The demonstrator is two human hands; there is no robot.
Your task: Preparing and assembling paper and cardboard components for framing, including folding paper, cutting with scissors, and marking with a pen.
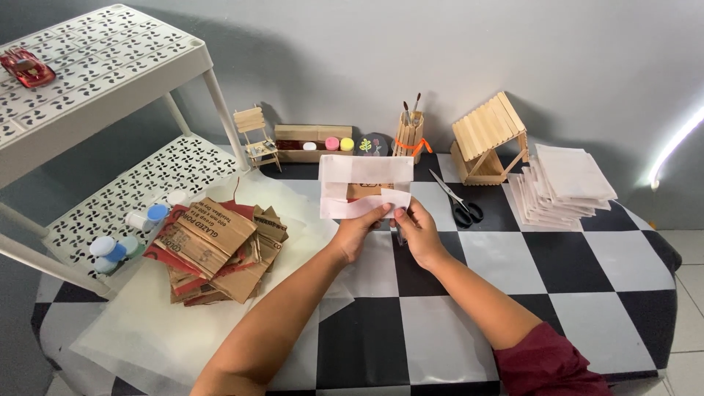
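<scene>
Both my hands hold up a small piece of cardboard wrapped in translucent white paper (364,183) above the checkered table (572,257). My left hand (359,231) pinches the lower edge of the paper from the left. My right hand (416,229) presses a folded flap at the lower right, and a thin stick-like object pokes down below its fingers. The brown cardboard shows through the middle of the wrap.
A pile of cut cardboard pieces (220,249) lies on a white sheet at left, beside a white plastic rack (110,81) and paint bottles (139,220). Scissors (458,202), a craft-stick house (489,139), a stack of white paper squares (561,187), a brush holder (408,136) stand behind.
</scene>
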